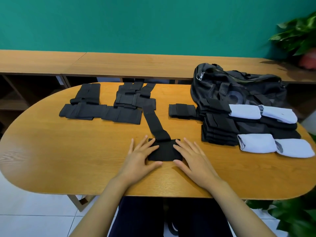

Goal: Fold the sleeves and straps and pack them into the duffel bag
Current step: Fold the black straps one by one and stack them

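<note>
Strap (154,123) end folded; L hand (142,155) + R hand (192,157) flat, fingers straight, pressing it, gripping nothing. Align edges, fold tail evenly.

free: bare table (68,159) front-left | blocked: stack (219,132) and white rolls (256,142) right, straps (119,103) behind

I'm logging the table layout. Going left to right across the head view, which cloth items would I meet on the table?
left strap pile → middle strap pile → half-folded strap → small folded bundle → black folded stack → white sleeves
</note>
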### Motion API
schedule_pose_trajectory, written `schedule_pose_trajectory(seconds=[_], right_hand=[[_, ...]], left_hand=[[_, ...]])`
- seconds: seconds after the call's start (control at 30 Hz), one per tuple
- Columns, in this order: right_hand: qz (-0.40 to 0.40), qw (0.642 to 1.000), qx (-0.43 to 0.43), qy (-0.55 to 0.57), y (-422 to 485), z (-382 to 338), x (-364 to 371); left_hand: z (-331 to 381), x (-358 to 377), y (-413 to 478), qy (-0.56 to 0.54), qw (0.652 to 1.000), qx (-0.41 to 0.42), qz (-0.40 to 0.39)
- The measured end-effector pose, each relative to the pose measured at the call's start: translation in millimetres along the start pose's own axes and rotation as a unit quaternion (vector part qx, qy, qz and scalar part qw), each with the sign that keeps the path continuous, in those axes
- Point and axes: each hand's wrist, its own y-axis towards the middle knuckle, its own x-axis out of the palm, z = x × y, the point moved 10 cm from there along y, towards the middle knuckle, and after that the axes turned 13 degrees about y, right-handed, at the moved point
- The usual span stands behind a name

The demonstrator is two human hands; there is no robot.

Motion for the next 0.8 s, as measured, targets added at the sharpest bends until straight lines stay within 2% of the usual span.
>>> schedule_pose_trajectory(seconds=[0.07,0.23,0.43,0.63,0.7,0.8], right_hand=[[-0.013,1.000,0.014,0.007,-1,6,7],[0.020,0.999,0.013,0.040,-6,9,1],[0.036,0.999,-0.016,0.037,-8,6,0],[0.100,0.992,-0.060,0.044,-14,1,-10],[0.135,0.987,-0.076,0.051,-18,0,-16],[0.175,0.978,-0.055,0.103,-26,6,-25]], left_hand=[[0,4,0,0.016,1.000,-0.001,-0.010],[3,0,-2,0.028,0.999,-0.003,0.017],[11,-12,-9,0.053,0.994,0.027,0.090],[13,-22,-16,0.032,0.990,0.034,0.135],[13,-23,-20,0.009,0.992,0.028,0.125],[17,-22,-31,-0.011,0.994,0.037,0.105]])
